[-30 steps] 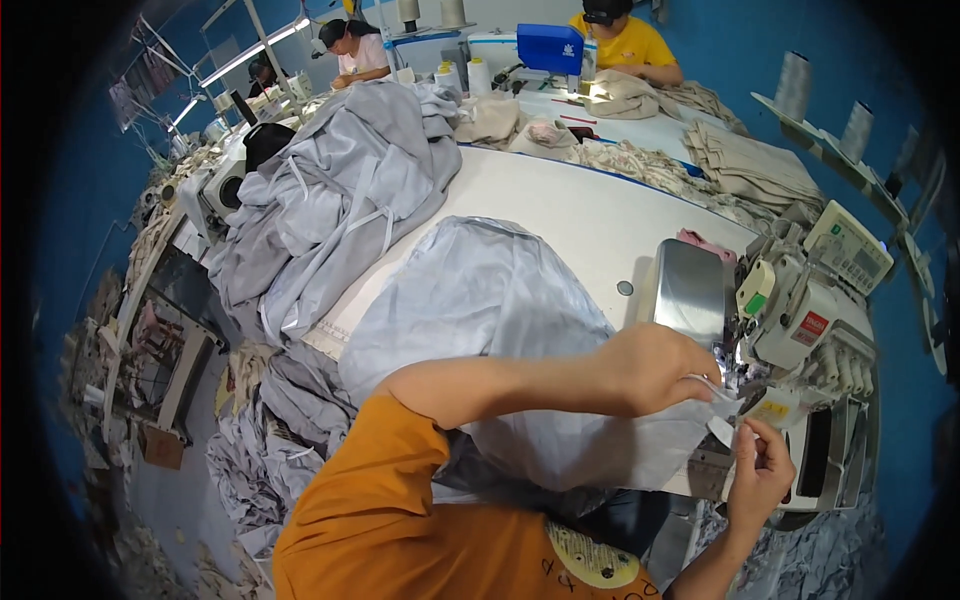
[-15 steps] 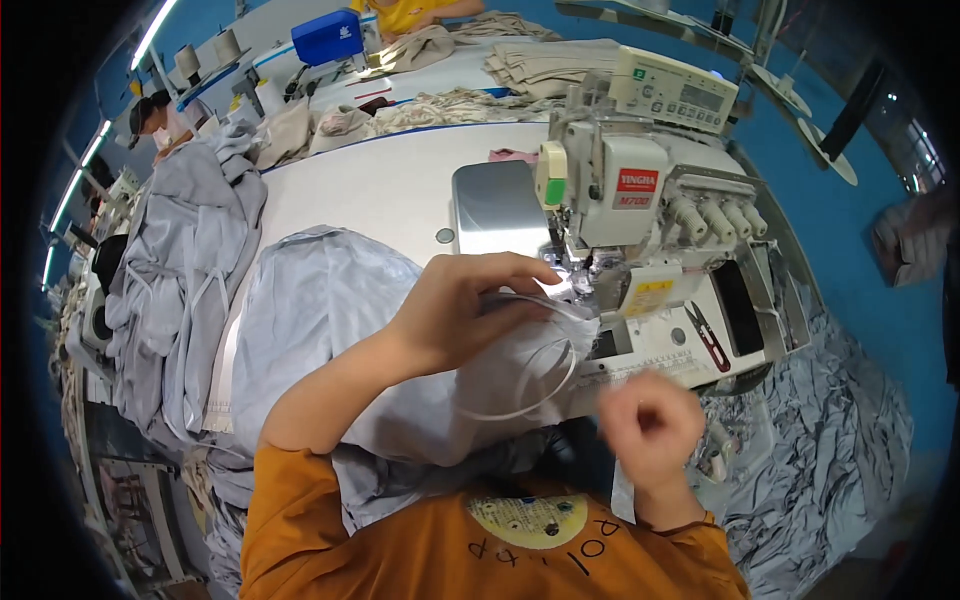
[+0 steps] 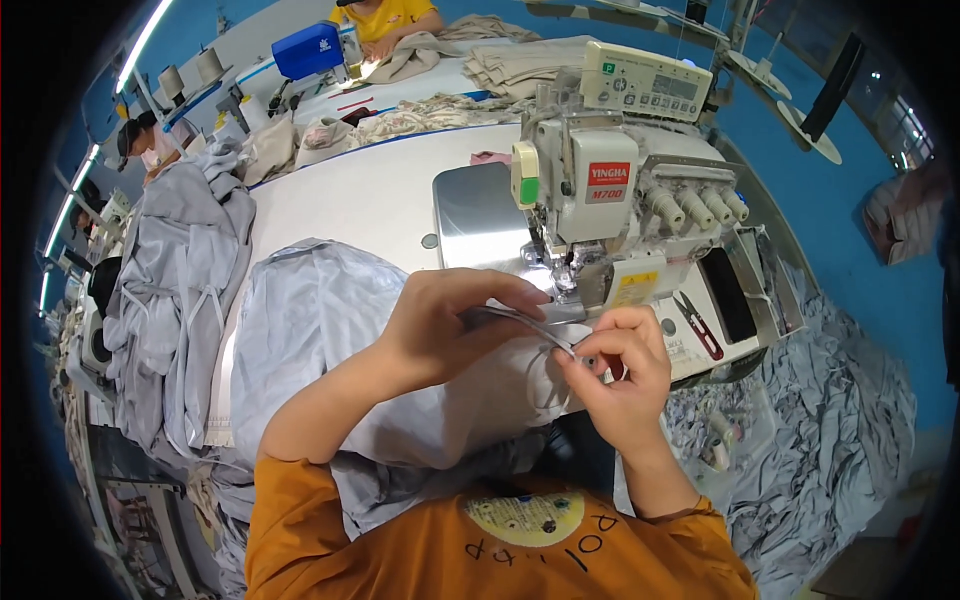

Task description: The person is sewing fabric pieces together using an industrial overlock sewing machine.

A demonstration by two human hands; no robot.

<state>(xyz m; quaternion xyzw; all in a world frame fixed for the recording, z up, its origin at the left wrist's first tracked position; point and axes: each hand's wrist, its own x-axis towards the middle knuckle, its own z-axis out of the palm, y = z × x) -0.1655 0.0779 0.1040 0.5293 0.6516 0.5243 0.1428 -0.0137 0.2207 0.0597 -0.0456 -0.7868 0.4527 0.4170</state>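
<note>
Both hands have hold: L hand [image 3: 432, 322] has its thumb and fingers closed on the folded edge of the thin gray cloth [image 3: 312, 305], and R hand [image 3: 628, 372] nips the same edge w/ thumb and fingertip, gap btwn them almost nil. Can't tell how many layers are in each pinch, b/c the fingers hide it. Btwn the hands the edge runs as a narrow pale strip.

This cloth is just in front of the sewing machine [image 3: 603, 190], on the person's side of its needle part, and most of it spreads out to the machine's left, w/ some hanging down by the person's lap. It looks light, soft and floppy, prob. a bit slippery, so it'd slide or bunch if held loosely. Not likely to break, but a hard tug could prob. stretch or crease it. Best hold looks to be the folded edge, w/ flat fingertips, one hand each side of the bit nearest the machine; the loose middle would just sag.

Left of the machine's needle is a shiny metal plate [image 3: 483, 212], w/ a small round disc [image 3: 430, 241] beside it on the white table [image 3: 335, 195]. Right of the needle are red-handled snips [image 3: 703, 328] and a flat black thing [image 3: 728, 295]. Far left of the machine is a big gray heap [image 3: 183, 225]; low on its right, more crumpled gray cloth [image 3: 835, 425]. Behind it, a person in yellow [image 3: 388, 20] works w/ tan cloth.
</note>
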